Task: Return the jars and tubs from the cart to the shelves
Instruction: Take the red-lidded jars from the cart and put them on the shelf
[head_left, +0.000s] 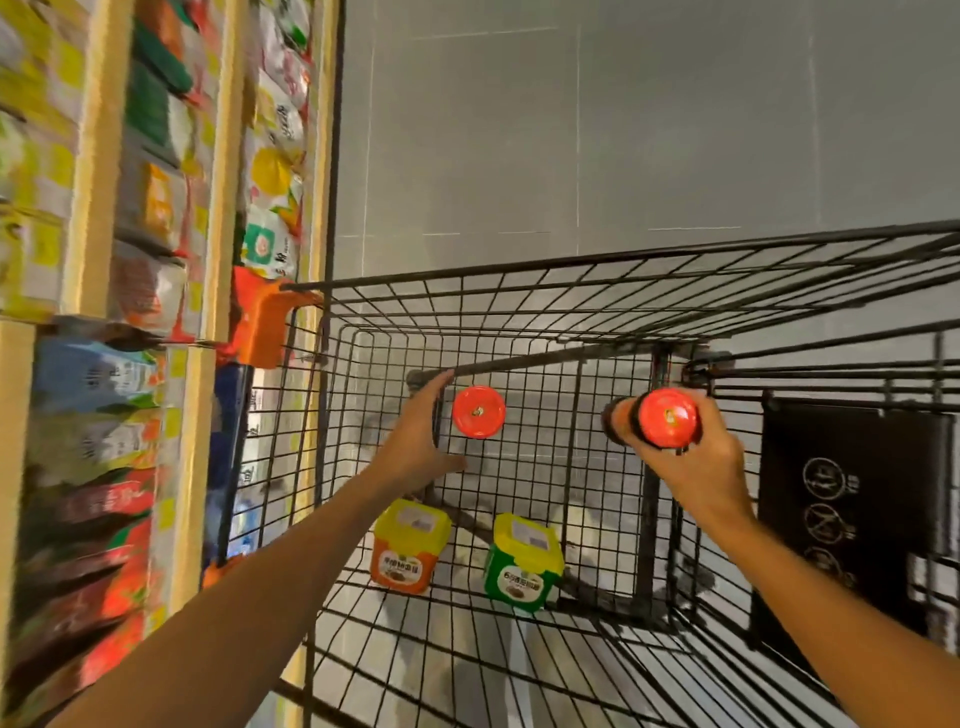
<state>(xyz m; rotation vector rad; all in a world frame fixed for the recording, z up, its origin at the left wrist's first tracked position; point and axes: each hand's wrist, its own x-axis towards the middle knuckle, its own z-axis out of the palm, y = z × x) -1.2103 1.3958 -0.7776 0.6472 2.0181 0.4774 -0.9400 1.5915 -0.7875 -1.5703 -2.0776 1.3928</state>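
In the cart (571, 291), the right hand (696, 462) grips one red-lidded jar (660, 418); the left hand (421, 441), fingers (434, 387) spread and empty, nears another jar (478, 412), which a careless knock might topple onto the tubs (410, 545).

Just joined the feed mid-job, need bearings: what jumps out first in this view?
Two red-lidded jars stand out: one gripped in the right hand above the wire cart, jar, the other standing in the cart beside the open left hand. Nearer the viewer sit an orange tub and a green tub, both yellow-lidded.
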